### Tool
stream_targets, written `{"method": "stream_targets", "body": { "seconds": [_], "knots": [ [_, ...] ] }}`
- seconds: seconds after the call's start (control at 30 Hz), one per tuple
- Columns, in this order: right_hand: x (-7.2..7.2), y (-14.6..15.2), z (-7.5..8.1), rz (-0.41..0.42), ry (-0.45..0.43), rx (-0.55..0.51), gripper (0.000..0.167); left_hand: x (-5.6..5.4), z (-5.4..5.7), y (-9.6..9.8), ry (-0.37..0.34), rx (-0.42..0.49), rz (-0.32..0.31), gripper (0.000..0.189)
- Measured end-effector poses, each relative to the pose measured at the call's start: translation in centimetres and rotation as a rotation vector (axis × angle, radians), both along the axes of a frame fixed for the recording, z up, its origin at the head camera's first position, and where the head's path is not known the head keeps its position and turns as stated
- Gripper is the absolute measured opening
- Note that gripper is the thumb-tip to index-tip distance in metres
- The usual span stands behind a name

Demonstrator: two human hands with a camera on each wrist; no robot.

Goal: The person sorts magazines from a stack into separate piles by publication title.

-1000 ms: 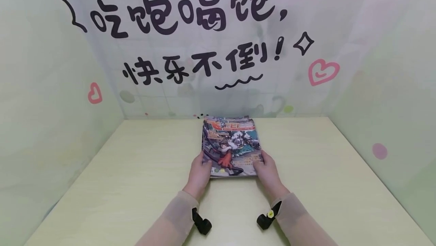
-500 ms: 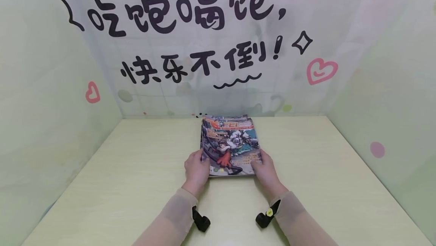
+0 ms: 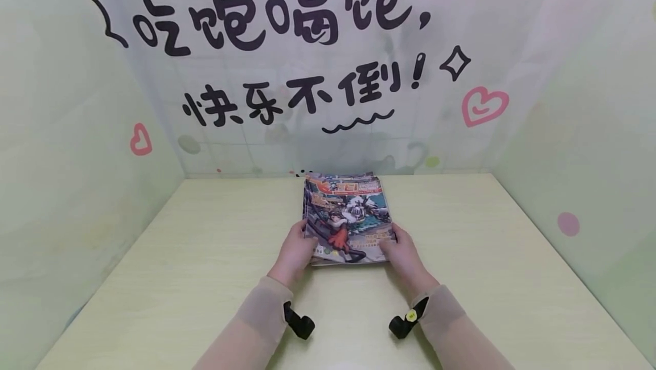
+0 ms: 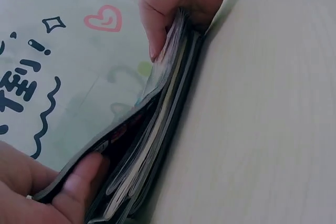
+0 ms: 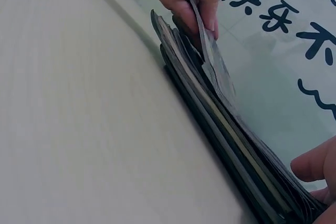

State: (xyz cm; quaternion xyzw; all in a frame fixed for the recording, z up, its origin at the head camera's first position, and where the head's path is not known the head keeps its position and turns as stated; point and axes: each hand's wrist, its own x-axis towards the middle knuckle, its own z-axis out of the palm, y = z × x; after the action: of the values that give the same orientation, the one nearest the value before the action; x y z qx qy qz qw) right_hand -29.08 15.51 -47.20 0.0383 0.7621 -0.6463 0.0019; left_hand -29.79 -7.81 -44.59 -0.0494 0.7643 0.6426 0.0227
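A stack of magazines (image 4: 167, 129) lies near the middle of the table, its spread page edges facing me in both wrist views. The top magazine (image 3: 353, 216) has a colourful cover with comic-style figures. At the lower left corner, my left hand (image 3: 294, 251) pinches this top magazine between thumb and fingers. A gap opens there between it and the pile, as the right wrist view shows. My right hand (image 3: 404, 250) holds the stack's lower right corner, thumb on the cover side. The fingers under the right edge are mostly hidden.
The pale wooden table (image 3: 205, 245) is bounded by a printed backdrop (image 3: 287, 148) with black lettering behind and on both sides. A black wrist camera (image 3: 299, 323) sits on the left sleeve, another black camera (image 3: 402, 324) on the right.
My left hand has shifted slightly, and the top magazine's lower left corner has risen a little from the pile, showing more of the edges below. The right hand stays nearly in place.
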Motion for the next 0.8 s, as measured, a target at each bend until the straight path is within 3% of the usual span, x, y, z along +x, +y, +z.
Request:
{"method": "stream_targets", "body": {
  "seconds": [0.17,0.33,0.57,0.8],
  "knots": [
    [0.0,0.5,0.8,0.007,-0.054,-0.023,0.065,0.0,-0.3,0.0,-0.067,0.341,0.008,0.066],
    [-0.2,1.1,2.1,-0.021,-0.142,-0.027,0.063,0.1,0.0,0.0,-0.107,0.503,0.012,0.065],
    [-0.7,1.8,4.2,-0.012,-0.145,0.058,0.062,0.1,0.1,-0.1,-0.135,0.572,0.024,0.061],
    [-1.2,2.8,4.2,0.066,-0.159,0.065,0.064,0.2,-0.3,-0.3,-0.102,0.489,0.008,0.062]
  ]
}}
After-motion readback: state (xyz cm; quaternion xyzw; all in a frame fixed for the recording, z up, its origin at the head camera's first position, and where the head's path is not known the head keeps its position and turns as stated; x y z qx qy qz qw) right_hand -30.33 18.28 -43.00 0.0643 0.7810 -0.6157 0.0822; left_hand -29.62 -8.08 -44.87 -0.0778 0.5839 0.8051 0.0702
